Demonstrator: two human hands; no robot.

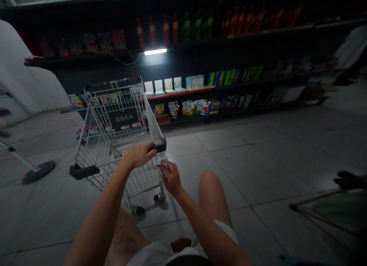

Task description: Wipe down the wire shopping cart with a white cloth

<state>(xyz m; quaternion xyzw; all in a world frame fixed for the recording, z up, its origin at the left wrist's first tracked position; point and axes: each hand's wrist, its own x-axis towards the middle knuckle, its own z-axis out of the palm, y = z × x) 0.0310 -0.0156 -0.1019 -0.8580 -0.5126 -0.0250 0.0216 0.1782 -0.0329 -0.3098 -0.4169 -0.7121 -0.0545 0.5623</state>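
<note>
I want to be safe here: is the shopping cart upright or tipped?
Upright: the shopping cart has its near casters on the floor and its handle on top.

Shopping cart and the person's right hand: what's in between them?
In the head view, a small, whitish cloth or tissue lies between the right hand and the near corner of the shopping cart.

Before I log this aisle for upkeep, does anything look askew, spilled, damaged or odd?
One thing looks makeshift: a thin cable sags loosely from the lit tube below the upper shelf. I see no spill, and the cart stands upright, but the dimness could hide finer damage.
</note>
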